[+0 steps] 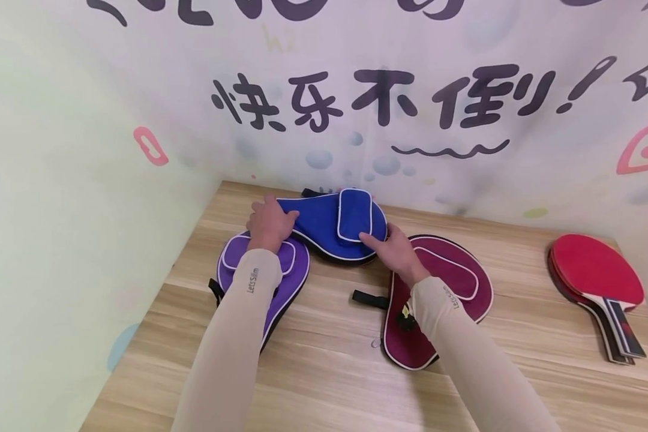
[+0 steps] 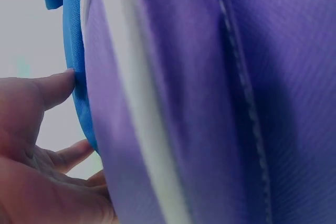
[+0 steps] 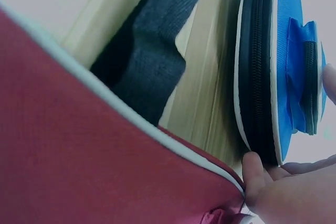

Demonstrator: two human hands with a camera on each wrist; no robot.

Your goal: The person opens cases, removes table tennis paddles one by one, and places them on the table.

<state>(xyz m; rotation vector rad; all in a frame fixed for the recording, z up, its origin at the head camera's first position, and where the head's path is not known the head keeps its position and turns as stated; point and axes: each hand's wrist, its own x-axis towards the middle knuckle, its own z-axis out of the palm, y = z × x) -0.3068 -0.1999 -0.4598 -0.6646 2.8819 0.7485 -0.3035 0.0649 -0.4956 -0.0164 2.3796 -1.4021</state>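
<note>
A blue table tennis paddle case [image 1: 318,223] with white piping and a small front pocket lies near the wall, its narrow end to the left. My left hand [image 1: 270,223] holds that narrow end, thumb on top; in the left wrist view the purple case hides part of its fingers. At the round end, my right hand [image 1: 396,251] grips the rim, with the thumb by the pocket and fingertips low on the zippered side [image 3: 257,72]. Beneath my left forearm is a purple paddle case [image 1: 298,264]. A maroon paddle case [image 1: 405,345] lies partly under my right forearm.
Two red table tennis paddles [image 1: 596,270] are stacked at the right of the wooden table [image 1: 324,372]. A black strap [image 1: 369,299] sticks out from the maroon case. Behind the table stands a wall covering [image 1: 302,54] with dark lettering.
</note>
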